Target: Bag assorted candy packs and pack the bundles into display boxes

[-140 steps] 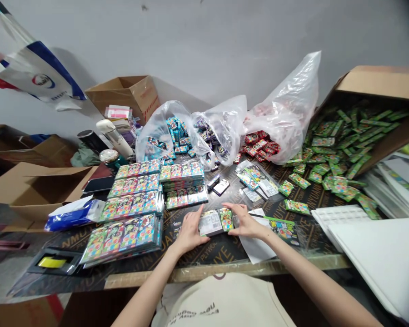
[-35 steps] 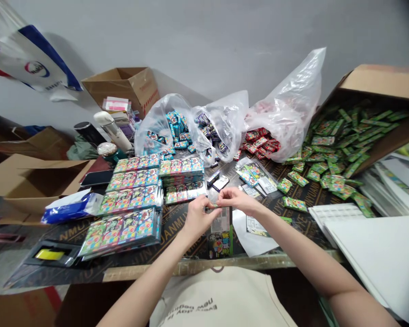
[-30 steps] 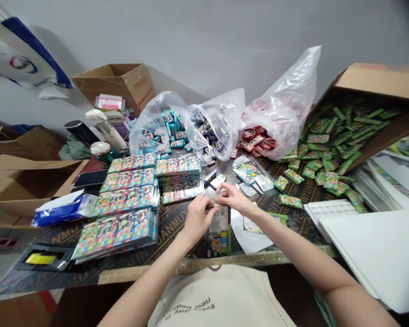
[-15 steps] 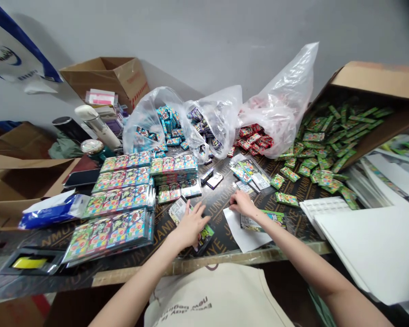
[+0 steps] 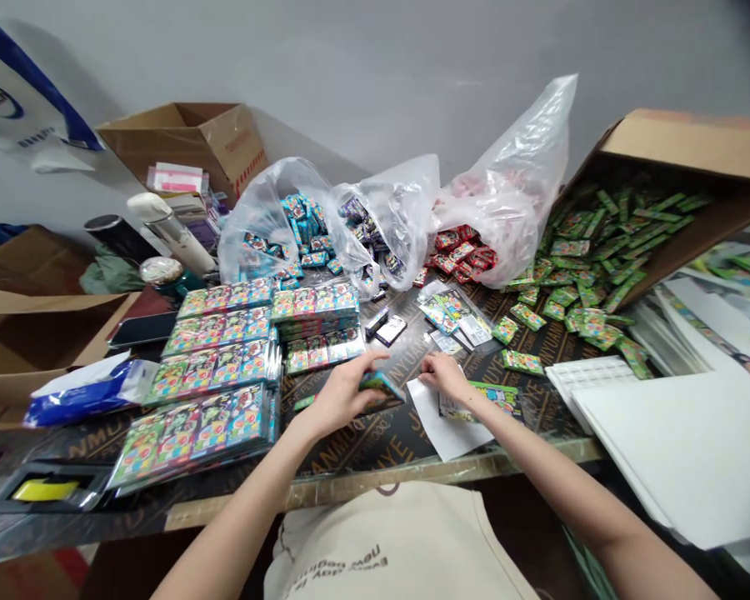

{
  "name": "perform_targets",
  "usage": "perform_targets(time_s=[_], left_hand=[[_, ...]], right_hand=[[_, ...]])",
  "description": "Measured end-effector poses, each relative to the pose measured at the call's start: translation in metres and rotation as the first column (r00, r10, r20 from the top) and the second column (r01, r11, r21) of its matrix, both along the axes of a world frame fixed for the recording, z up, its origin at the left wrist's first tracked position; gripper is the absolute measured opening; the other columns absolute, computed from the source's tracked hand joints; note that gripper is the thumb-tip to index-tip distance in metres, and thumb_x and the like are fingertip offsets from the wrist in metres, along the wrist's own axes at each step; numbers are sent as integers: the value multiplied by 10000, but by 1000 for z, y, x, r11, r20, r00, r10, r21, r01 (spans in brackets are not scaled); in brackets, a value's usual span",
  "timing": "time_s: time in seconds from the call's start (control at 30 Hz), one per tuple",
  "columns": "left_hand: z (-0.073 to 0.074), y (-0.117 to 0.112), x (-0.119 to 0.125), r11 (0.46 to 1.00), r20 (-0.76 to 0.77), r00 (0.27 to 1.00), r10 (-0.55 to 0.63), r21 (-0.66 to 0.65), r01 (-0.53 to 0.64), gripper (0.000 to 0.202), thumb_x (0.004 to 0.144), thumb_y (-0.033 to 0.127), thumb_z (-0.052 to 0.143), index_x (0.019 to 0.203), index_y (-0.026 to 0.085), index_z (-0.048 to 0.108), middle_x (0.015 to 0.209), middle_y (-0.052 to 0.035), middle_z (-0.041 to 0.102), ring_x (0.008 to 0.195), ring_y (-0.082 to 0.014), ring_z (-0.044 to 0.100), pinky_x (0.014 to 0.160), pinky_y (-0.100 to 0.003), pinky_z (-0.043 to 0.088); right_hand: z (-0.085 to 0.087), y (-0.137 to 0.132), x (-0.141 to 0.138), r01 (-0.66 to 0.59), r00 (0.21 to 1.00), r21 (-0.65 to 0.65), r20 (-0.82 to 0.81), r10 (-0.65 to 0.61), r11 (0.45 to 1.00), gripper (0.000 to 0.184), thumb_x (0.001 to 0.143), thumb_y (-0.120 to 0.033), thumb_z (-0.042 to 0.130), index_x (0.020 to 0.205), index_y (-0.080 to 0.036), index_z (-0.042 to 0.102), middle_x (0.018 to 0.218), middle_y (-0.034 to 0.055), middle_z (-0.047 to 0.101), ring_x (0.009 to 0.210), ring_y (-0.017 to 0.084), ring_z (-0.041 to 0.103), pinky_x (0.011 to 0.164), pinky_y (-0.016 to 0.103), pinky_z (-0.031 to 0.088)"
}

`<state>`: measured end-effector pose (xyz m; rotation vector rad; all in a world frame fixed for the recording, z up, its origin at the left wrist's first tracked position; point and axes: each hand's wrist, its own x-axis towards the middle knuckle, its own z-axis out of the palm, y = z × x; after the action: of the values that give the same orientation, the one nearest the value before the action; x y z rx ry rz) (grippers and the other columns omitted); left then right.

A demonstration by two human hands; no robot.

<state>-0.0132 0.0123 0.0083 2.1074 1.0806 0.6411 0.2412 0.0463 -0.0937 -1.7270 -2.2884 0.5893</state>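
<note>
Card pack [image 5: 382, 386] newly lifted in left hand [image 5: 341, 398], long axis left-right, edge-on

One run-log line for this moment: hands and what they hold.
left hand: grips packet off table | right hand: on white sheet | packet stacks: at left

Bare tabletop [image 5: 362, 437] strip btwn card stacks [image 5: 225, 375] & white sheet [image 5: 441, 425]; plastic bags [image 5: 400, 217] block the back
</note>
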Motion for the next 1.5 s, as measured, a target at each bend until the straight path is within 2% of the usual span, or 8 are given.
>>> perform_targets(time_s=[0.1,0.33,0.63,0.8,0.93,1.13,1.33,1.5], left_hand=[[4,-2,-6,997,132,988,76,8,-77,334,765,193,581,1096,235,581,858,-21,567,798,-161,525,741,-273,392],[-21,-9,-13,920,367,844,391,-113,-376,101,704,218,655,790,171,633,794,-23,604,794,-165,553,721,-273,415],[-12,-16,-14,942,270,903,334,-53,-332,140,751,190,609,865,202,690,760,-24,574,748,-151,551,706,-283,436],[-11,-17,-11,924,276,886,373,-23,-382,108,719,200,654,814,203,704,703,-12,551,690,-143,537,658,-269,429],[-12,-17,-9,921,282,883,374,-5,-388,96,725,203,650,804,200,704,702,-15,554,682,-142,535,640,-262,429],[-13,-21,-8,929,262,901,347,41,-369,86,751,194,620,795,194,694,728,-23,557,698,-140,540,662,-265,441],[-10,-22,-13,953,258,925,277,49,-299,154,770,132,567,841,200,685,779,-34,584,732,-139,564,681,-262,451],[-13,-21,-16,921,324,875,359,31,-389,58,684,106,631,678,160,609,729,-28,634,708,-149,593,726,-287,454]], right_hand=[[-2,1,-1,3,1000,-22,-29,-4,1000,41,668,-154,624,648,-163,589,710,30,571,709,156,494,635,240,319],[2,-7,-4,-7,992,-29,-128,4,1000,68,695,-104,528,667,-165,531,682,10,548,663,139,481,614,236,305],[26,-1,-5,0,950,-41,-313,-13,999,76,795,-245,463,743,-191,476,671,10,552,631,153,514,600,263,377],[69,-11,-47,-12,685,-103,-726,-67,995,173,795,-349,536,871,-217,455,932,49,606,863,166,578,724,281,447],[84,-26,-80,-93,503,-182,-857,-111,979,334,695,-328,674,878,-236,411,809,5,632,755,158,615,685,285,472],[84,-38,-85,-34,558,-108,-827,-70,994,224,762,-323,603,872,-230,430,725,-2,618,678,156,602,646,287,459],[105,-17,-78,38,638,24,-770,-6,999,177,793,-371,548,838,-202,517,951,47,560,893,166,530,770,282,416],[120,-5,-91,-242,643,-216,-765,-10,946,280,722,-430,617,681,-170,522,865,31,560,791,148,514,669,246,395]])
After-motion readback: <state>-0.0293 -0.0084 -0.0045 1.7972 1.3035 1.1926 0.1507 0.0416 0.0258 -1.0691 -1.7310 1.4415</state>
